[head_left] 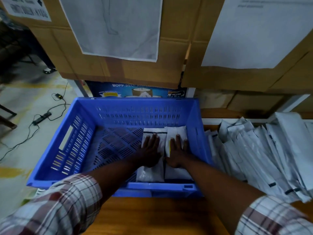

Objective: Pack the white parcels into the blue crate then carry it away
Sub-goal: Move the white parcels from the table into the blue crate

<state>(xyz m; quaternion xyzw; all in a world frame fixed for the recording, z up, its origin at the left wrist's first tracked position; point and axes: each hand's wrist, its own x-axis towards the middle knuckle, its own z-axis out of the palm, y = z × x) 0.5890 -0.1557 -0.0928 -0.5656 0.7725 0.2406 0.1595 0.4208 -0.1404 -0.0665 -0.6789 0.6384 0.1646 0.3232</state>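
Pressed left hand (150,150) and right hand (177,150) flat, fingers straight, on white parcels (149,175) in blue crate (135,102); could have skewed them by pushing unevenly.

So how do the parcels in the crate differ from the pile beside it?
The crate parcels lie flat, side by side, in the right part of the crate; the pile sprawls overlapping on the table beside it. The crate parcels are few; the pile holds many. The left hand and right hand press on the crate parcels; no hand touches the pile. Both are white with dark strips.
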